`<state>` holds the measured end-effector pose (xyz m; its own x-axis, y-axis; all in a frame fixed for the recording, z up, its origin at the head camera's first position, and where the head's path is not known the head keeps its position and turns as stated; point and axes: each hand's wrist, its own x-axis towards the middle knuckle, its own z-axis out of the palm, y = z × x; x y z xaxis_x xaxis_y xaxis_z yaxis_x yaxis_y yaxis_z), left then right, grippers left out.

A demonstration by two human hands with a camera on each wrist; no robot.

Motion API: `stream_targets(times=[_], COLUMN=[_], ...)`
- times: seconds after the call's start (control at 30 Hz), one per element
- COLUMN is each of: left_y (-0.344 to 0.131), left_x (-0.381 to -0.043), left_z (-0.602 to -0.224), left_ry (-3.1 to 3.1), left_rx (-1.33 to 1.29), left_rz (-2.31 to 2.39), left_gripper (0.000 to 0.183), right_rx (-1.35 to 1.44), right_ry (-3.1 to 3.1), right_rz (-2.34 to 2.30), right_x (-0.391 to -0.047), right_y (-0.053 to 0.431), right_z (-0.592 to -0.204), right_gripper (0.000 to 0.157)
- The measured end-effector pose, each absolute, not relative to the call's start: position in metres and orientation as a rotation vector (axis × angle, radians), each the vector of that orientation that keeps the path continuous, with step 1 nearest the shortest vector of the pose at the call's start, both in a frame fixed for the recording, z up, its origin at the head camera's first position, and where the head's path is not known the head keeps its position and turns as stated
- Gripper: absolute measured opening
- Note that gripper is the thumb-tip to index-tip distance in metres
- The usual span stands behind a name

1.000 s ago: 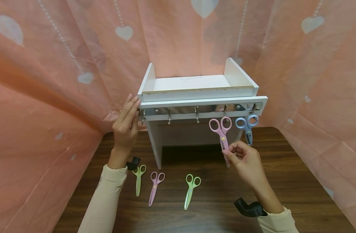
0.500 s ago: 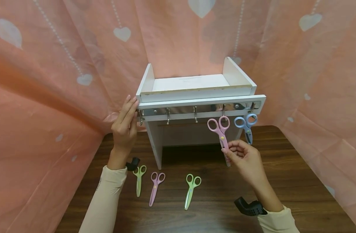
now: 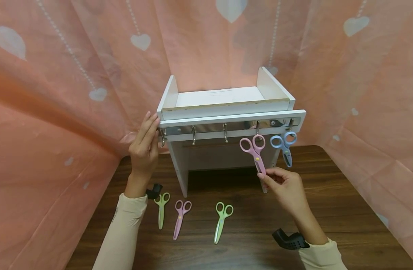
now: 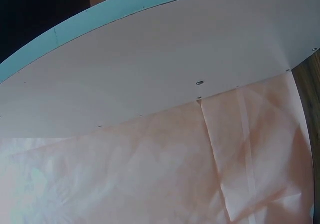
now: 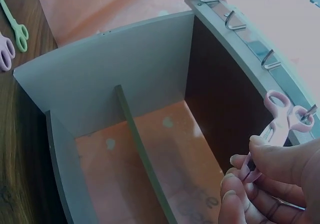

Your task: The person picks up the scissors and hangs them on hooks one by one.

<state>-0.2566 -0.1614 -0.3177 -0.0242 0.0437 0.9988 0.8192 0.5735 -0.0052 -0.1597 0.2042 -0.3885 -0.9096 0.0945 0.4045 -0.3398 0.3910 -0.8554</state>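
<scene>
My right hand pinches a pair of pink scissors by the blades, handles up. In the right wrist view one handle loop of these scissors is at a metal hook, whose tip shows through the loop. A pair of blue scissors hangs at the rightmost hook, just right of the pink pair. My left hand rests with straight fingers against the left end of the white hook rail. Its thumb is hard to make out. The left wrist view shows no hand, only a white panel.
The rail runs along the front of a white shelf unit with raised sides. Bare hooks line its left and middle. On the wooden table lie light green scissors, pink scissors and another green pair. Pink heart-print cloth surrounds everything.
The view shifts slightly. The right hand has dropped a little along the pink scissors' blades, while the scissors stay at the hook. The left hand keeps its place on the rail.
</scene>
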Motion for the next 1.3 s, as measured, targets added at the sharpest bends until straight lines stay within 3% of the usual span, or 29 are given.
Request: stream_targets(times=[0.5,0.8,1.03,1.3], left_y=[-0.166,-0.166,-0.167,-0.163], left_x=[-0.259,-0.259,-0.261,-0.259], left_z=[-0.319,-0.319,-0.319,-0.319], left_ry=[-1.495,-1.499,-1.498,-1.477], left_rx=[-0.796,-0.799,-0.798,-0.788], left_rz=[-0.731,-0.744,-0.733,-0.751], left_gripper=[0.033,0.041,0.032,0.045], right_rx=[0.190,0.178,0.196,0.195], right_ry=[-2.289,-2.286,-2.278,-2.267], right_rz=[1.537,1.606,1.617,1.642], right_x=[-0.168,-0.174,-0.178,-0.179], right_y=[0.207,0.207,0.208,0.207], right_z=[-0.398,-0.406,-0.409,-0.410], right_gripper=[0.014,0.015,0.015,0.018])
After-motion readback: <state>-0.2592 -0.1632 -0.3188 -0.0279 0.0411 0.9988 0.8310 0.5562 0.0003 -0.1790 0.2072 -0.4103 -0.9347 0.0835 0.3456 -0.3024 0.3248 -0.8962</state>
